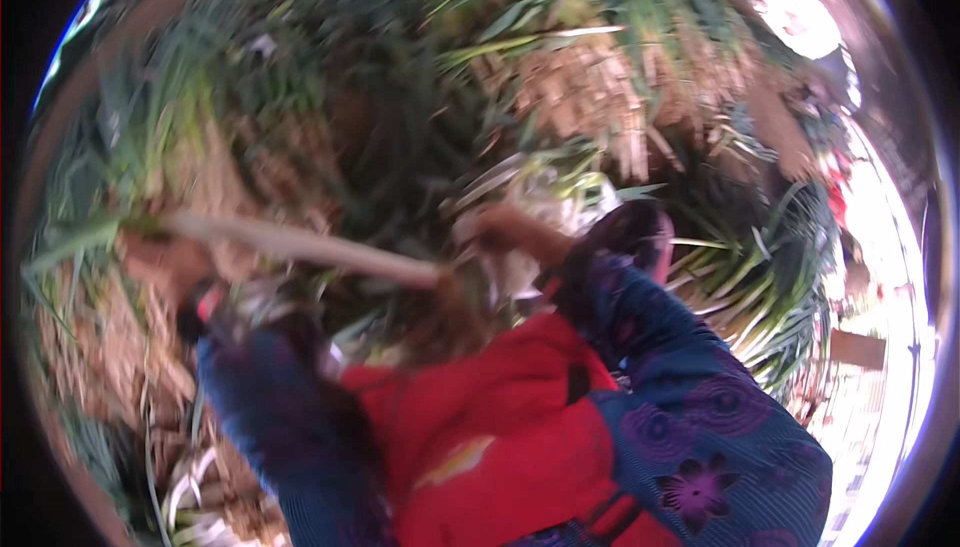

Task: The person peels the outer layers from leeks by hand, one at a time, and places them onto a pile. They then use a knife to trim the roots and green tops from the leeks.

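The picture is badly blurred by motion. A long pale stalk [300, 244] with green leaves at its left end lies across the middle. My left hand [165, 262], with a dark band at the wrist, seems closed around the stalk near the leafy end. My right hand [510, 230] comes out of a blue patterned sleeve [680, 387] and sits just right of the stalk's thick end, beside something pale and whitish [515, 272]. Whether it grips anything is lost in the blur. A red garment [480, 417] fills the lower middle.
Long green leaves [500, 7] and dry straw-coloured plant matter [570, 87] surround the hands on all sides. More green leaf clumps [770, 287] lie at the right. A bright, washed-out open area [880, 247] runs along the right rim.
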### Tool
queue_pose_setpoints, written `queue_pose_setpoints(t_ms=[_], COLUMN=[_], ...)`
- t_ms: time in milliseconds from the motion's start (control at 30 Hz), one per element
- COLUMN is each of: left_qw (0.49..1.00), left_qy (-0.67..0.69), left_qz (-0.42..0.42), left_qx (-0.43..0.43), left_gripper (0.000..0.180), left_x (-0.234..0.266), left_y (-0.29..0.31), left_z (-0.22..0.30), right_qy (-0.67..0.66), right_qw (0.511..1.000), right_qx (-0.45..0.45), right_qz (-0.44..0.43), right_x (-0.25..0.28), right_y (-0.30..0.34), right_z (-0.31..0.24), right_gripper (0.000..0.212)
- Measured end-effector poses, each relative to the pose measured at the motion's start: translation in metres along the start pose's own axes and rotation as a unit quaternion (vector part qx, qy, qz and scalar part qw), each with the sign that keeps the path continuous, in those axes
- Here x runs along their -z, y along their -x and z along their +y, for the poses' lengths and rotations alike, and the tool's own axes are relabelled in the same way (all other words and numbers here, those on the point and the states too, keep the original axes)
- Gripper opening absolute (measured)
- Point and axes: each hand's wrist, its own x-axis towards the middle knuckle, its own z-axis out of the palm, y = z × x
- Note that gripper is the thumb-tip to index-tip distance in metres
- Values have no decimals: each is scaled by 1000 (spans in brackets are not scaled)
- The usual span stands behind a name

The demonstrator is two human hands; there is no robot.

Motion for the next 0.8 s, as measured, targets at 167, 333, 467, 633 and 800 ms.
queue_pose_setpoints(t_ms=[167,333,467,633,800], left_qw=[886,916,923,913,909], left_qy=[313,247,161,116,116], left_qz=[179,159,211,229,213], left_qx=[291,273,280,318,340], left_gripper=[31,41,41,45,47], left_x=[-7,-2,-9,-16,-12], left_y=[-19,-2,2,3,6], left_z=[60,66,67,87,82], right_qy=[248,270,403,395,363], right_qw=[959,952,898,887,901], right_qx=[90,144,171,229,235], right_qz=[100,10,43,65,37], right_x=[-11,-96,-128,-136,-136], right_y=[8,27,27,20,9], right_z=[-35,-67,-55,-39,-23], right_gripper=[48,42,31,22,13])
